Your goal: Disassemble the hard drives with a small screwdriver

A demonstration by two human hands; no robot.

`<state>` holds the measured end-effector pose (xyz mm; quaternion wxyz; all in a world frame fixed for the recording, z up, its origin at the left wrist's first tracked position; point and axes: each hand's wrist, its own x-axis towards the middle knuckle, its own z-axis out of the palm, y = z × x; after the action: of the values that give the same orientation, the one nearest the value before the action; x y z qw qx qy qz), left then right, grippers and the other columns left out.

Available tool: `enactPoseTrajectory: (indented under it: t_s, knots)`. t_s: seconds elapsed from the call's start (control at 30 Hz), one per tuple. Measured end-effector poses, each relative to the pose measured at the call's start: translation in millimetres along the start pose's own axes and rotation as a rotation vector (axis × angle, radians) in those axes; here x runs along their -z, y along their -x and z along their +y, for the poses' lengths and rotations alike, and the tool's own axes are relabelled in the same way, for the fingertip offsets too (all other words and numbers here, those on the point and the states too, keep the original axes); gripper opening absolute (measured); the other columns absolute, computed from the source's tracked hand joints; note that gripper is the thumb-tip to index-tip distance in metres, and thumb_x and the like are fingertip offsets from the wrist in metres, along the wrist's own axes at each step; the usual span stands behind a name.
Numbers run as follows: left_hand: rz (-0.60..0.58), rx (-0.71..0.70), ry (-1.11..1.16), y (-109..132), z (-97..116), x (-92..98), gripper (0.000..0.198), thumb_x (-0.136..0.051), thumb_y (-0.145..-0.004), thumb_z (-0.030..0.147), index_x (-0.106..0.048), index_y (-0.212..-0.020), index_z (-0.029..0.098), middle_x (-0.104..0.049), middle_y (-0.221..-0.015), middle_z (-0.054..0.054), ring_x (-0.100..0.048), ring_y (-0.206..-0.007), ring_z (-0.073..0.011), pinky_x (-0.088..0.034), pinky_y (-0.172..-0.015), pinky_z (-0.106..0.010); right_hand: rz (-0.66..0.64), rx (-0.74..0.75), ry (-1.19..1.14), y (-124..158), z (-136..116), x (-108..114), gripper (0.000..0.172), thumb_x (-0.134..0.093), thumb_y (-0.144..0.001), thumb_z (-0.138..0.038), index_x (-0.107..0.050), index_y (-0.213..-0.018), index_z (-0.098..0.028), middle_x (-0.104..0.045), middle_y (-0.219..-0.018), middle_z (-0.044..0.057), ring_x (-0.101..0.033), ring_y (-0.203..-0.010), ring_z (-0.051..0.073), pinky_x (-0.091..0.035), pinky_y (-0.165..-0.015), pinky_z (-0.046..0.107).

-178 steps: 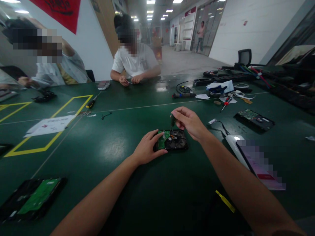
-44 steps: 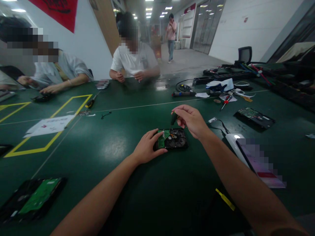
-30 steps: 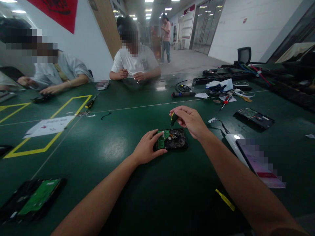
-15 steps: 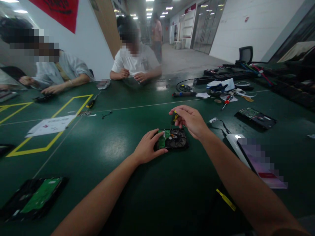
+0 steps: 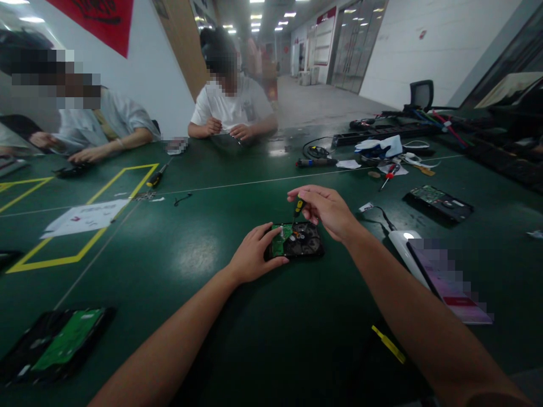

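Observation:
A black hard drive [image 5: 302,243] with a green circuit board lies on the green table [image 5: 212,254] in front of me. My left hand [image 5: 252,255] grips its left edge, thumb along the near side and fingers on top. My right hand [image 5: 324,209] hovers just above the drive's far edge, fingers pinched round a small black-and-yellow screwdriver [image 5: 298,207] that points down at the board.
A second drive [image 5: 55,345] lies near left, a third [image 5: 439,203] at right. A white device [image 5: 407,249], a phone [image 5: 449,282] and a yellow strip [image 5: 388,343] sit beside my right arm. Two people work at the far side; tools and cables clutter the far right.
My right hand has kept turning the screwdriver over the same spot, its fingers shifting slightly. The left hand and the drive have stayed put. A person walked along the corridor behind.

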<state>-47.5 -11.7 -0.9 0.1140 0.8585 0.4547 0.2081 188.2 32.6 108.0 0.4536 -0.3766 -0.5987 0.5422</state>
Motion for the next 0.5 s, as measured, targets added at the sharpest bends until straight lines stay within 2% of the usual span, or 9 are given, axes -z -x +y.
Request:
enactPoseTrajectory:
  t_s: [0.07, 0.2, 0.27, 0.4, 0.5]
  knots:
    - [-0.001, -0.001, -0.002, -0.1, 0.1, 0.2, 0.084, -0.063, -0.085, 0.070, -0.038, -0.154, 0.028, -0.040, -0.158, -0.015, -0.039, -0.146, -0.0347, -0.037, -0.117, -0.056, 0.021, -0.003, -0.003, -0.1, -0.9, -0.3, 0.025, -0.062, -0.091, -0.042, -0.074, -0.098, -0.022, -0.073, -0.105, 0.007, -0.047, -0.055, 0.008, -0.026, -0.041, 0.024]
    - [0.004, -0.003, -0.003, -0.1, 0.3, -0.1, 0.083, -0.063, -0.086, 0.070, -0.038, -0.154, 0.029, -0.041, -0.158, -0.014, -0.038, -0.146, -0.0345, -0.037, -0.117, -0.057, 0.153, 0.013, 0.022, -1.7, 1.8, -0.3, 0.024, -0.074, -0.084, -0.043, -0.067, -0.087, -0.021, -0.067, -0.084, 0.002, -0.042, -0.055, 0.008, -0.027, -0.044, 0.024]
    - [0.005, -0.002, -0.006, 0.1, 0.1, -0.6, 0.083, -0.063, -0.086, 0.070, -0.039, -0.154, 0.029, -0.040, -0.158, -0.014, -0.038, -0.147, -0.0345, -0.036, -0.118, -0.057, 0.181, 0.034, 0.024, -2.3, 3.7, -0.2, 0.026, -0.078, -0.081, -0.043, -0.064, -0.086, -0.022, -0.064, -0.080, 0.000, -0.041, -0.054, 0.007, -0.028, -0.045, 0.024]
    - [0.001, -0.001, -0.001, -0.1, -0.2, -0.7, 0.084, -0.063, -0.085, 0.070, -0.038, -0.155, 0.029, -0.041, -0.158, -0.014, -0.039, -0.145, -0.0351, -0.036, -0.117, -0.057, 0.136, 0.041, 0.042, -2.9, 4.9, 0.0, 0.025, -0.072, -0.086, -0.047, -0.068, -0.093, -0.023, -0.068, -0.092, 0.003, -0.041, -0.053, 0.007, -0.026, -0.043, 0.025]
    - [-0.002, -0.002, 0.004, -0.4, 0.0, 0.0, 0.085, -0.063, -0.085, 0.069, -0.036, -0.155, 0.030, -0.040, -0.158, -0.014, -0.040, -0.145, -0.0352, -0.037, -0.117, -0.057, 0.102, 0.015, 0.018, -3.0, 4.2, 0.8, 0.027, -0.063, -0.092, -0.049, -0.070, -0.095, -0.023, -0.072, -0.101, 0.006, -0.045, -0.053, 0.008, -0.029, -0.042, 0.025]
